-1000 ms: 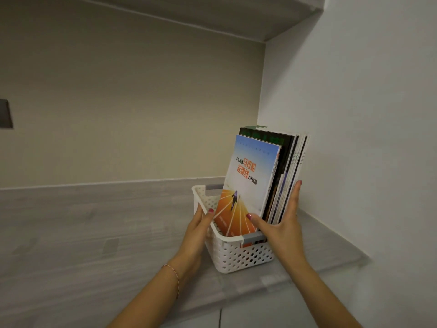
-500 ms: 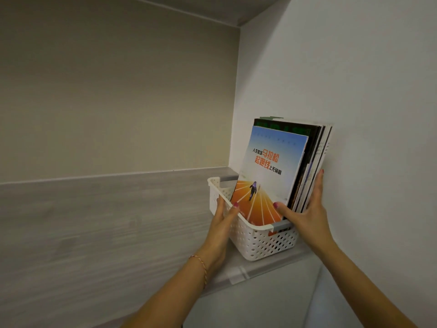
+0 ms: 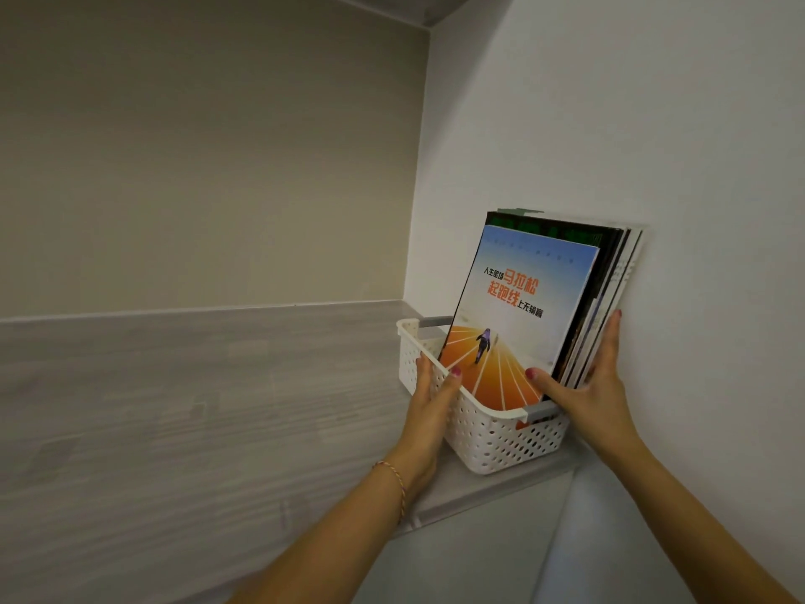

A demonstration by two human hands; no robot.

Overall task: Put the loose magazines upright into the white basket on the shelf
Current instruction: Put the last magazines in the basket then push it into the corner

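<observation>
Here two hands (image 3: 435, 398) steady one white basket (image 3: 492, 438) of upright magazines (image 3: 522, 307).

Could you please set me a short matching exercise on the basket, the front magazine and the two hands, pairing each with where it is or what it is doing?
Things:
1. white basket
2. front magazine
3. left hand
4. right hand

States:
A. thumb on the front cover, fingers behind the stack
B. stands on the grey shelf, in the corner by the wall
C. holds the basket's left rim
D. stands in the basket, blue and orange cover facing out

Pairs: 1-B, 2-D, 3-C, 4-A
</observation>
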